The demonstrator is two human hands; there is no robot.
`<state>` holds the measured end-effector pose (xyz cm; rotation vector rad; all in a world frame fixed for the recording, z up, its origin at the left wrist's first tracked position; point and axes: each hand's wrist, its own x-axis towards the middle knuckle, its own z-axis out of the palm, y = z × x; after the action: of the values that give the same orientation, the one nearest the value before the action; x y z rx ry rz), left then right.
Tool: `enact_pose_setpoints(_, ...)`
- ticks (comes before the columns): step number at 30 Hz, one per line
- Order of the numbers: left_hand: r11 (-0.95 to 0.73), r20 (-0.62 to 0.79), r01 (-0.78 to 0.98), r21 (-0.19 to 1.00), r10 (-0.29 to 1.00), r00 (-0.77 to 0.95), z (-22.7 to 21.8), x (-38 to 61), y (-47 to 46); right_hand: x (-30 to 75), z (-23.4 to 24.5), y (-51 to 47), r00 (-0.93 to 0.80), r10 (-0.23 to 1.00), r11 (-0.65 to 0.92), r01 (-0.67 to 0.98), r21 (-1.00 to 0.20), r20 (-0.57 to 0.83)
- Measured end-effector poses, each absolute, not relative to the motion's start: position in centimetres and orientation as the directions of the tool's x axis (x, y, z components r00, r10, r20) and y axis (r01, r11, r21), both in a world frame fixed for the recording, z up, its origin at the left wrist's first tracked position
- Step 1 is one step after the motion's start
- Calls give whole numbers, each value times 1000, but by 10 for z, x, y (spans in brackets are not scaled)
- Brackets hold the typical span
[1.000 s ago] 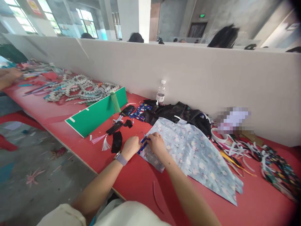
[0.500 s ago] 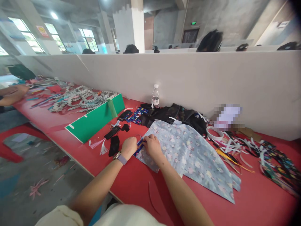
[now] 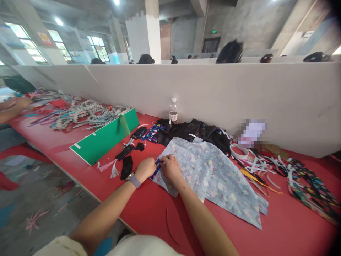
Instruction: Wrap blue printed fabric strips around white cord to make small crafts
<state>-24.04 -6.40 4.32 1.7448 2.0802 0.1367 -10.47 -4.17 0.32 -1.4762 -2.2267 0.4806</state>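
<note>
My left hand (image 3: 145, 169), with a watch at the wrist, is closed at the left end of a small dark-blue patterned fabric piece (image 3: 155, 172). From the other side my right hand (image 3: 171, 167) pinches the same piece, its fingertips bent down onto it. My fingers hide most of this piece. Beneath it and to the right lies a grey-blue printed cloth (image 3: 213, 174), spread flat. Left of my hands are a black fabric strip (image 3: 126, 168) and a white tassel (image 3: 114, 170). More blue patterned pieces (image 3: 153, 133) lie farther back.
A green board (image 3: 103, 137) stands on edge at the left of the red table (image 3: 149, 217). Behind the cloth are black fabric (image 3: 186, 129) and a bottle (image 3: 173, 112). A tape roll (image 3: 239, 152) and ribbons lie right. A co-worker's hand (image 3: 23, 102) is at far left.
The view has shifted slightly, so things on the table appear a little farther left. Both hands stay at the blue fabric piece, with only small finger movement.
</note>
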Motion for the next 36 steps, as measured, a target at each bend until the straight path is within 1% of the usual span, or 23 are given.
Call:
enact_pose_setpoints(5, 265, -394, 814, 518, 918, -48, 40, -257, -50, -104, -1, -41, -356, 919, 390, 751, -533, 171)
enact_pose_setpoints(10, 363, -529, 617, 699, 843, 103, 39, -264, -40, -101, 3, -43, -367, 914, 398, 737, -547, 172)
enact_pose_setpoints(14, 439, -570, 450, 778, 794, 212, 39, -266, -34, -98, 6, -44, -354, 917, 394, 742, -543, 182)
enact_pose_setpoints(20, 520, -589, 294, 802, 771, 243, 36, -269, -36, -101, 19, -47, -351, 915, 403, 747, -528, 202)
enact_pose_setpoints(23, 555, -604, 242, 796, 758, 246, 35, -269, -36, -78, 33, -49, -329, 920, 393, 763, -513, 214)
enact_pose_setpoints(25, 573, -610, 212, 792, 749, 258, 36, -270, -36, -42, 40, -53, -257, 943, 329, 810, -486, 210)
enact_pose_setpoints(29, 589, -607, 157, 793, 745, 275, 32, -271, -36, 53, 45, -64, -39, 990, 87, 921, -379, 132)
enact_pose_setpoints(30, 591, -606, 143, 794, 746, 278, 31, -270, -36, 74, 44, -66, -8, 994, 44, 936, -348, 104)
enact_pose_setpoints(32, 595, -600, 116, 796, 748, 282, 27, -264, -34, 105, 42, -64, 9, 998, 10, 956, -294, 63)
enact_pose_setpoints(36, 588, -578, 55, 807, 768, 277, 21, -242, -29, 124, 41, -42, 40, 998, -32, 978, -207, 39)
